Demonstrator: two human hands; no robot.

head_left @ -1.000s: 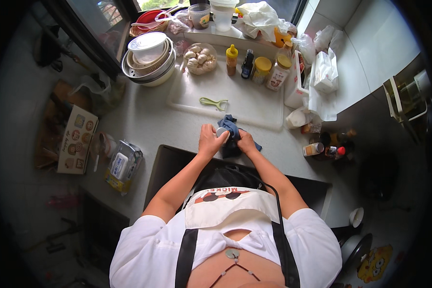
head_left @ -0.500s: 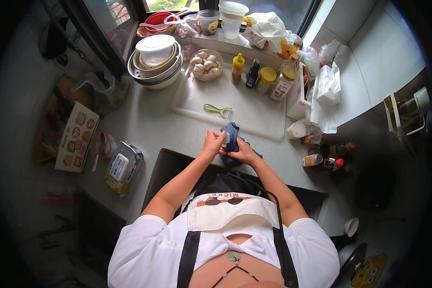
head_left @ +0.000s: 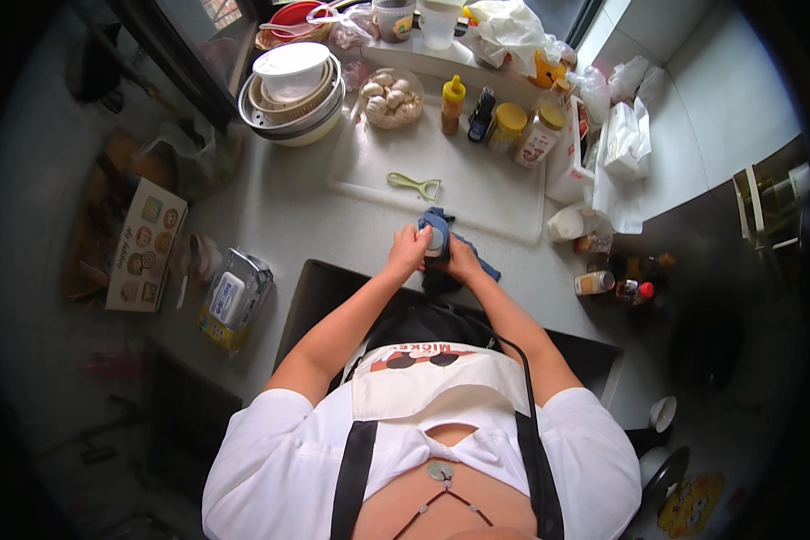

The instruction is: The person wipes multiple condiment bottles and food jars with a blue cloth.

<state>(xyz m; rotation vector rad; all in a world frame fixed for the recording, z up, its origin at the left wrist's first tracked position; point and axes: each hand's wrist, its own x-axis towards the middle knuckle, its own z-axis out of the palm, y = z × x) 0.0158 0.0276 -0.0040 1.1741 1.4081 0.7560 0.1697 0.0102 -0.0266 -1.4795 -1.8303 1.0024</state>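
In front of my body, over the front part of the counter, both hands are together around a dark blue cloth. A small pale round-ended object sits in its folds; its kind cannot be made out. My left hand is closed, its thumb and fingers pressed against this object's left side. From the right, my right hand grips the cloth wrapped about it, and a loose end of cloth hangs beyond that hand. A green peeler lies just beyond on a translucent white tray.
On the tray stand a bowl of garlic bulbs, a yellow-capped bottle, and several jars. Stacked basins are at the far left. A wipes pack lies left, sauce bottles right. The dark sink edge is close to me.
The view has shifted slightly. My hands have turned the wrapped object, so its pale round end now faces up between them. Both hands keep their hold.
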